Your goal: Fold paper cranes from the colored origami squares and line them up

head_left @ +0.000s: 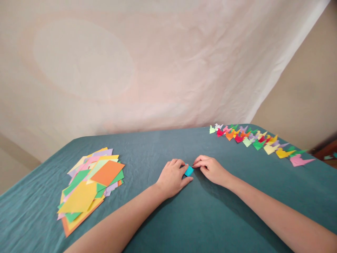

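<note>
A small piece of blue folded paper (189, 170) lies on the cloth between my two hands. My left hand (172, 177) rests over its left side, fingers curved onto the paper and the thumb stretched along its near side. From the right, my right hand (210, 169) meets the paper's right corner with thumb and forefinger pinched together; the other fingers are curled in. Part of the paper is hidden under my left fingertips.
A loose pile of coloured paper sheets (107, 173) lies to the left. Several folded paper cranes (283, 153) stand in rows at the far right. Blue-green cloth (147, 147) covers the table, and a pale hanging sheet (158, 70) is behind it.
</note>
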Demonstrator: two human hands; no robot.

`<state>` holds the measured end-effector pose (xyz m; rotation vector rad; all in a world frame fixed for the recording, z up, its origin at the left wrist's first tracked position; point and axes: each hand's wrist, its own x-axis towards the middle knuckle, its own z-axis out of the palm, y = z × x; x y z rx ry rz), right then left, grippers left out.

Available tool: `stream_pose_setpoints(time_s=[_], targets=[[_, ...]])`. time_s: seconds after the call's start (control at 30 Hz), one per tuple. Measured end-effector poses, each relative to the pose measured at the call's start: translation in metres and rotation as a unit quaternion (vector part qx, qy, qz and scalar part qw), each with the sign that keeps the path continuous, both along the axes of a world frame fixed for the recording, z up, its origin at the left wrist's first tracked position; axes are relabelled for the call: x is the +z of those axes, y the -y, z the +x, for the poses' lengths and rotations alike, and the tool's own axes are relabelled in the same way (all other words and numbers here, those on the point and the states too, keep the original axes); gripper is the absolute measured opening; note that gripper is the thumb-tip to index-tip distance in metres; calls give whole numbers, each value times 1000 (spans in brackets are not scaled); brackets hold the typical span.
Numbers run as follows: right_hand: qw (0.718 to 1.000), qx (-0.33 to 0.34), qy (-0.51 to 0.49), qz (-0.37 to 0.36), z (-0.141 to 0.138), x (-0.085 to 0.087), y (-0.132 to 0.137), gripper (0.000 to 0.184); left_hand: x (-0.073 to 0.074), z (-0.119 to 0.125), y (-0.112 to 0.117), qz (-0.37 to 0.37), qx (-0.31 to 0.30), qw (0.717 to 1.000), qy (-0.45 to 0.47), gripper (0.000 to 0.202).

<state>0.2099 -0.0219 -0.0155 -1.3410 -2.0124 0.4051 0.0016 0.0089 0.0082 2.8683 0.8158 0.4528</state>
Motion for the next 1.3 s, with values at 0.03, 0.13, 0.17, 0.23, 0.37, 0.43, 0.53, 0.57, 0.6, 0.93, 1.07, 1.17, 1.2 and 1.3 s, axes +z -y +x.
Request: stream_pose_setpoints(time_s=[0.03,0.13,0.17,0.23,0.37,0.43,0.53,0.57,0.6,0.93,1.07,1.17,1.2,1.3], targets=[[1000,1,-3,-4,-1,1,0,43,-1,1,1,0,5,1000,2,40],[1000,11,-1,-13,-4,4,2,41,-2,1,1,4,7,1000,6,33],[1000,13,1,-15,-5,4,3,41,-2,0,0,7,3,1000,6,30],[1000,19,6,-22,-6,5,5,40,-3,-2,-3,14,-11,1000,2,28],[999,28,0,-31,-8,5,6,40,-2,-7,-10,19,-56,998,-22,26],[999,31,-6,-28,-8,4,6,40,-1,-9,-13,22,-75,996,-35,26],[999,23,-17,-21,-8,3,5,42,2,-9,-14,28,-94,994,-53,25],[999,19,-21,-16,-9,3,5,42,2,-9,-14,32,-99,993,-59,26],[1000,15,-25,-11,-9,3,5,43,3,-9,-14,36,-104,992,-62,26],[997,29,43,52,-10,-4,6,45,-1,-9,-12,45,-123,990,-50,28],[993,45,75,74,-12,-3,7,48,-1,-9,-12,47,-120,990,-58,25],[990,52,99,83,-13,-2,7,47,0,-8,-10,50,-113,991,-58,24],[989,54,108,86,-13,-1,8,47,0,-7,-9,49,-111,991,-57,24],[984,57,137,99,-14,-1,8,44,2,-7,-6,51,-84,993,-59,21]])
